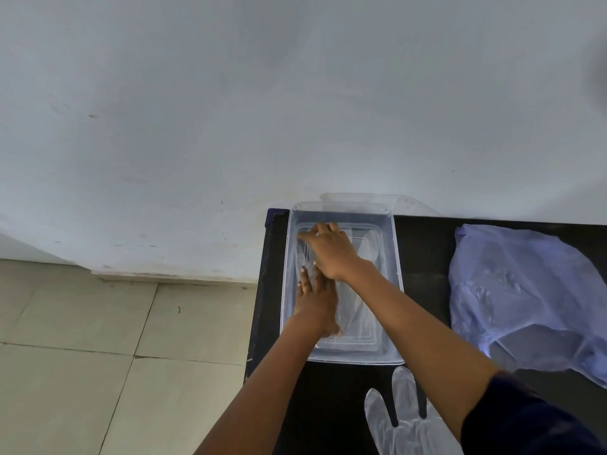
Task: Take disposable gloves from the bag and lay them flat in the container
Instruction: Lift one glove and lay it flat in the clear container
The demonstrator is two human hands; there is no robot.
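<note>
A clear plastic container [392, 257] stands on the black table, and a transparent disposable glove [356, 310] lies flat on its floor. Both of my hands are inside it. My left hand [317, 303] rests palm down on the glove near the front left. My right hand [328, 249] crosses above it, its spread fingers pressing the glove toward the far left corner. Neither hand grips anything. Another clear glove [402, 418] lies on the table in front of the container, partly under my right forearm. The pale blue plastic bag [525, 290] sits to the right.
The black table [423, 244] ends at its left edge just beside the container, with tiled floor [82, 372] below. A white wall [230, 110] rises directly behind. The container's clear lid [407, 203] leans behind it against the wall.
</note>
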